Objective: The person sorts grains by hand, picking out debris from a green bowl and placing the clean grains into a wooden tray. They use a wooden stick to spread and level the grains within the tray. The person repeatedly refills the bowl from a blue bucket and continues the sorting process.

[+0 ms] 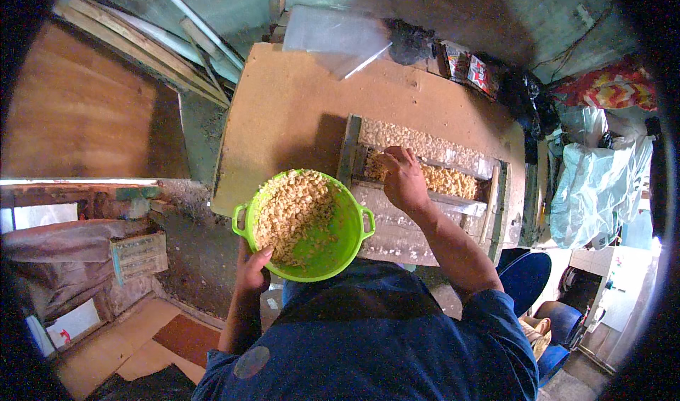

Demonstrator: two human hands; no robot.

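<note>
My left hand (254, 269) grips the rim of a green plastic bowl (348, 255) with two handles, its thumb on the near left edge and its fingers hidden beneath. Pale, chunky pieces (297, 207), perhaps nuts or puffed grain, fill the bowl's left and far side. My right hand (404, 175) is over a long wooden mould (348, 146) on the table, fingers bent downward; whether they pinch any pieces is hidden. Similar yellowish pieces (449, 180) lie in the mould's trough, and a paler strip of pieces (414, 138) runs along its far side.
The wooden tabletop (276, 109) extends beyond the bowl. Clear plastic sheets (334, 31), a black plastic bag (411, 39) and printed packets (470, 69) lie at its far edge. Translucent bags (589, 188) hang at right. Wooden planks (143, 50) lean at upper left; a blue barrel (558, 316) stands lower right.
</note>
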